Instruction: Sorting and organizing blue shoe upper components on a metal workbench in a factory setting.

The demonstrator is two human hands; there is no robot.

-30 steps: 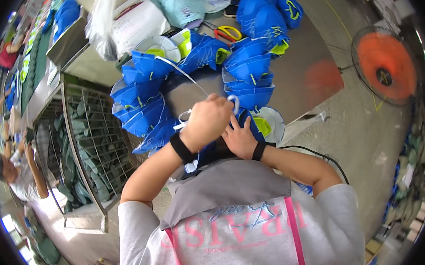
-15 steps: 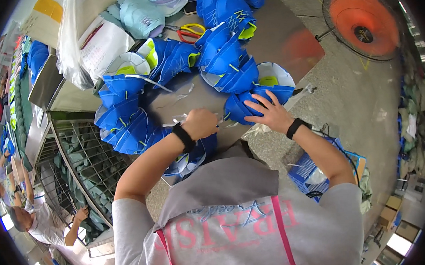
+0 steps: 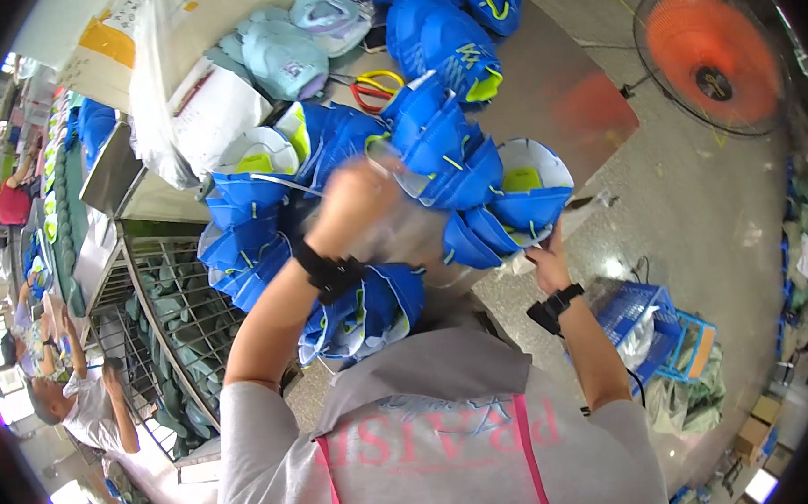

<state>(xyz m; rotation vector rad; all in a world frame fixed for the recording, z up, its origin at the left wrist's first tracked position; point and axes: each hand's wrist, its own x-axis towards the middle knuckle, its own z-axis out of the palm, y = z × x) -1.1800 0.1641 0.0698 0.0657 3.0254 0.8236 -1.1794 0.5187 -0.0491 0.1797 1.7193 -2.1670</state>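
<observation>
hands (image 3: 548, 261) parted, blue uppers (image 3: 474, 177) between

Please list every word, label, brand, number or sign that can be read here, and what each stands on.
Grey shirt: large pink lettering with blue script beside it, upside down in this view; I do not copy the wording.
White paper sheet: any writing is too small to read.
Pale blue shoe upper: a small dark mark, too small to read.
Orange fan: a mark on its dark hub, too small to read.
</observation>
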